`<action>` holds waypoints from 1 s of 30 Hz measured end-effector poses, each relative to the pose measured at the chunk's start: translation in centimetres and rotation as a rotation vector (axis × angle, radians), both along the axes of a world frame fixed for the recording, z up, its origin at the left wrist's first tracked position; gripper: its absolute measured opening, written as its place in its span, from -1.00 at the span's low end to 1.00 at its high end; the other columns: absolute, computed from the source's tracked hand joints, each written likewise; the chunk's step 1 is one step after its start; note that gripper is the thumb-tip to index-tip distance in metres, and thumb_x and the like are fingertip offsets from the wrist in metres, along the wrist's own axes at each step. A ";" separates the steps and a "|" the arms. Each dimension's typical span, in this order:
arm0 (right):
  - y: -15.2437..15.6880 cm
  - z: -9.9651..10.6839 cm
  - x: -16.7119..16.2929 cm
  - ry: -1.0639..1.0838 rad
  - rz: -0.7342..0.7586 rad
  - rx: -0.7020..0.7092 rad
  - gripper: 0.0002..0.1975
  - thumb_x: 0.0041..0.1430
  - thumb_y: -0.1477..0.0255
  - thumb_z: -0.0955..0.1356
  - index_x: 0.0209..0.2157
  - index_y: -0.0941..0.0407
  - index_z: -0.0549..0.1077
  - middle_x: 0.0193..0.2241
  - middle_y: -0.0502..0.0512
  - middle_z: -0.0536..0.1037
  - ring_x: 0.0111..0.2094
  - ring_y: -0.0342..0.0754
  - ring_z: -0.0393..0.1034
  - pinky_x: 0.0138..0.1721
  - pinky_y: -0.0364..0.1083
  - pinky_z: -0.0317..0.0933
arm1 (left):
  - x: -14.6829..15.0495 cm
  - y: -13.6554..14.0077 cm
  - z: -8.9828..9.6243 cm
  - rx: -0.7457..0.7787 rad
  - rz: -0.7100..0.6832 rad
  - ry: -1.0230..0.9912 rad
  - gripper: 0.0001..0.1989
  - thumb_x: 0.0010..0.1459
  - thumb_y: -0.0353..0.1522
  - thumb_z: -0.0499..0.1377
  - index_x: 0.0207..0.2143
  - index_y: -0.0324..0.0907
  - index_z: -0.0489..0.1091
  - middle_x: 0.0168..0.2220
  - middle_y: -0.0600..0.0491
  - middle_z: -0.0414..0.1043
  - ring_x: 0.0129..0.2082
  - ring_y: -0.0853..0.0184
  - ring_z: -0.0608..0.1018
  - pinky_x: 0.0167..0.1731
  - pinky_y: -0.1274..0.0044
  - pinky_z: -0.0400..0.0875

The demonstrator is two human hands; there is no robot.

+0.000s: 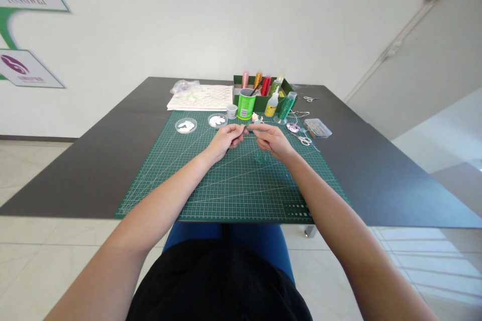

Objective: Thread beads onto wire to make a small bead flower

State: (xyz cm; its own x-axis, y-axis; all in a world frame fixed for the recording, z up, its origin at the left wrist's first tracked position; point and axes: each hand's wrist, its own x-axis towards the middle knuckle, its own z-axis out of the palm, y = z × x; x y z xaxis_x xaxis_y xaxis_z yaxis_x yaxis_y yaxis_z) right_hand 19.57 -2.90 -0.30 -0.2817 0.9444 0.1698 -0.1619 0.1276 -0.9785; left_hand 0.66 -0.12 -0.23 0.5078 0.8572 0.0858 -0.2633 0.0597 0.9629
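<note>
Over the cutting mat (226,185), my left hand (227,139) is closed in a pinch on a small thin green piece (246,127), too small to name exactly. Its fingertips almost meet those of my right hand (273,139), which pinches green thread (260,159). Loose loops of that thread hang or lie beneath the right hand. Just beyond the fingers stand a green can (246,105) and a small cream-coloured ornament (256,117). A spool of green thread (288,105) stands upright on the right.
Two shallow dishes (186,126) with white pieces lie left. Behind are a grey-lidded jar (231,111), a white pad (203,98), a glue bottle (271,104) and a green box (261,103) of thread spools. Scissors (304,140) and a clear plastic case (318,128) lie right.
</note>
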 end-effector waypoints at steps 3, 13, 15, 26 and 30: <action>0.0 0.0 0.0 0.001 -0.008 -0.006 -0.63 0.12 0.30 0.45 -0.08 0.21 0.55 -0.82 -0.26 0.07 -0.76 -0.28 -0.18 -0.68 -0.18 -0.29 | 0.0 0.1 -0.1 0.015 -0.007 0.017 -0.67 0.18 -0.16 0.28 -0.35 -0.29 0.48 -0.55 0.14 0.26 -0.66 0.58 0.17 -0.68 0.65 -0.10; -0.1 0.1 0.0 -0.018 -0.008 0.009 -0.60 0.12 0.27 0.46 -0.07 0.22 0.54 -0.82 -0.27 0.07 -0.76 -0.28 -0.17 -0.68 -0.19 -0.27 | -0.1 0.2 -0.3 -0.002 -0.001 0.044 -0.71 0.16 -0.20 0.30 -0.39 -0.28 0.47 -0.58 0.15 0.23 -0.66 0.57 0.19 -0.67 0.66 -0.06; -0.1 0.1 -0.1 -0.016 -0.003 0.007 -0.60 0.13 0.27 0.45 -0.07 0.22 0.54 -0.82 -0.27 0.06 -0.76 -0.29 -0.17 -0.68 -0.19 -0.27 | -0.1 0.2 -0.4 0.003 -0.004 0.036 -0.73 0.17 -0.22 0.30 -0.39 -0.28 0.46 -0.57 0.15 0.23 -0.65 0.57 0.20 -0.66 0.66 -0.06; -0.1 0.1 0.0 -0.020 -0.004 0.005 -0.61 0.14 0.28 0.45 -0.06 0.22 0.54 -0.82 -0.27 0.05 -0.76 -0.29 -0.18 -0.67 -0.19 -0.29 | 0.0 0.2 -0.3 0.028 0.039 0.051 -0.76 0.13 -0.25 0.34 -0.37 -0.27 0.47 -0.57 0.16 0.24 -0.64 0.57 0.22 -0.64 0.67 -0.01; -0.1 0.1 0.0 -0.020 -0.003 0.012 -0.61 0.14 0.28 0.45 -0.07 0.22 0.54 -0.81 -0.27 0.05 -0.75 -0.28 -0.18 -0.67 -0.18 -0.28 | 0.0 0.1 -0.1 0.021 0.041 0.049 -0.75 0.13 -0.24 0.34 -0.38 -0.27 0.47 -0.56 0.15 0.27 -0.64 0.57 0.22 -0.64 0.67 -0.02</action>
State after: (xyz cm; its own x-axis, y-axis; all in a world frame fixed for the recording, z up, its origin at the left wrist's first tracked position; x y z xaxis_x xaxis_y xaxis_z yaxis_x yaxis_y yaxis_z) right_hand 19.53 -2.99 -0.22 -0.2825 0.9430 0.1758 -0.1422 0.1401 -0.9799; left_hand 0.66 0.02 -0.36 0.4760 0.8758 0.0799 -0.2178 0.0294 0.9755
